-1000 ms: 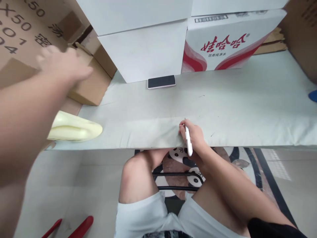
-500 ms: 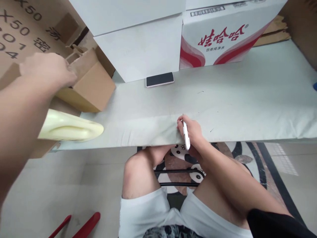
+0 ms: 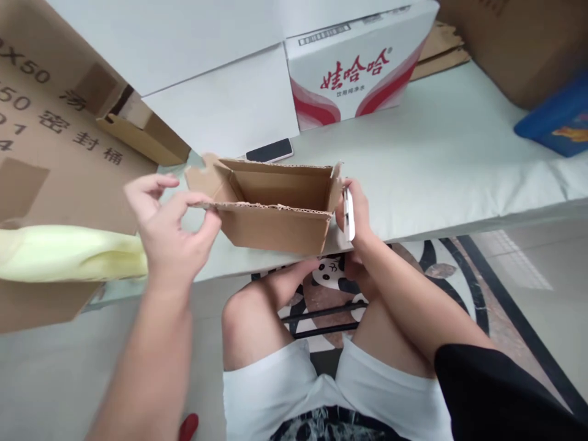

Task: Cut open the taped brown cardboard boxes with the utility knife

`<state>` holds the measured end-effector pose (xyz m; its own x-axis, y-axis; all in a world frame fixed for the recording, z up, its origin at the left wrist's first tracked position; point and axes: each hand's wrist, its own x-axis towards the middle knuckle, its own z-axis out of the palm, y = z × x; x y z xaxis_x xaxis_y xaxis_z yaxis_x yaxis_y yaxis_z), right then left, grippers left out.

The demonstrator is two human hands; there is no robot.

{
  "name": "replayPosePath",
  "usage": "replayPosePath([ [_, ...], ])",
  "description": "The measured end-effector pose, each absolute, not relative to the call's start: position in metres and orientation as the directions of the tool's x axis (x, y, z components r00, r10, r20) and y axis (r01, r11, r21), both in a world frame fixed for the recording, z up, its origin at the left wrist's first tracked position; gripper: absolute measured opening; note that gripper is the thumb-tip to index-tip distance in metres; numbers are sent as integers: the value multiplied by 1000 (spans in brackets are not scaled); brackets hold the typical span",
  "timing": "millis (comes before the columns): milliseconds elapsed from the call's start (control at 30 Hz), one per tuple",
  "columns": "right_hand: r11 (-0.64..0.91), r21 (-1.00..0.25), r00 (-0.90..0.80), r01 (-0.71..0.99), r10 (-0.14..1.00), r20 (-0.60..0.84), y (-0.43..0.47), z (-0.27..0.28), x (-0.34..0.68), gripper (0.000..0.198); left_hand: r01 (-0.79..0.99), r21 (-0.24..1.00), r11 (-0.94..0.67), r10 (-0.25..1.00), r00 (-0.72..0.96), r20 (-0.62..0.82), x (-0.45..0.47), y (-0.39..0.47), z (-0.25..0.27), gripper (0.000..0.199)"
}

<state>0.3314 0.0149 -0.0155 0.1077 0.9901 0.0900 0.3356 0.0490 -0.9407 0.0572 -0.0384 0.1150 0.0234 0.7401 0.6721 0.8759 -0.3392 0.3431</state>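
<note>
An open, empty-looking cardboard box [image 3: 275, 229] stands in front of me on the cloth-covered table, with its torn top edge facing up. My left hand [image 3: 172, 223] pinches the near left rim of this box between thumb and forefinger, its other fingers raised. At the box's right end is my right hand [image 3: 361, 208], closed around a slim white tool [image 3: 349, 215] that looks like a utility knife. The fingertips of that hand are partly hidden behind the tool and the box, so I cannot tell whether they touch the cardboard.
A phone [image 3: 270, 150] lies behind the box, against white cartons [image 3: 220, 116]. A red-and-white carton [image 3: 349, 86] stands beside them. Large brown cartons [image 3: 59, 135] and a pale yellow object [image 3: 73, 254] are at left; a blue object [image 3: 558, 119] is at right.
My left hand has brought the cardboard box from the left pile to the table in front of me. My right hand stays near the table edge with the white tool. The view has turned rightward.
</note>
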Motion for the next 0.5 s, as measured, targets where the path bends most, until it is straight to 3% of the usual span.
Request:
replayPosePath([
  [100,113,-979,270,171,950,157,11,-16,347,19,810,513,-285,759,-136,636,69,-46,87,9],
  [233,447,-880,314,161,822,475,-1,-8,363,21,793,478,-378,754,-37,656,74,-60,78,7],
  [333,686,-681,279,255,622,731,-15,8,374,24,724,457,-517,720,78,689,77,-70,79,7],
  [400,757,-548,226,356,499,837,-26,21,380,23,687,451,-570,695,110,711,81,-76,82,13],
  [500,723,-480,69,497,519,852,-42,36,388,18,669,437,-602,685,151,712,89,-83,86,16],
])
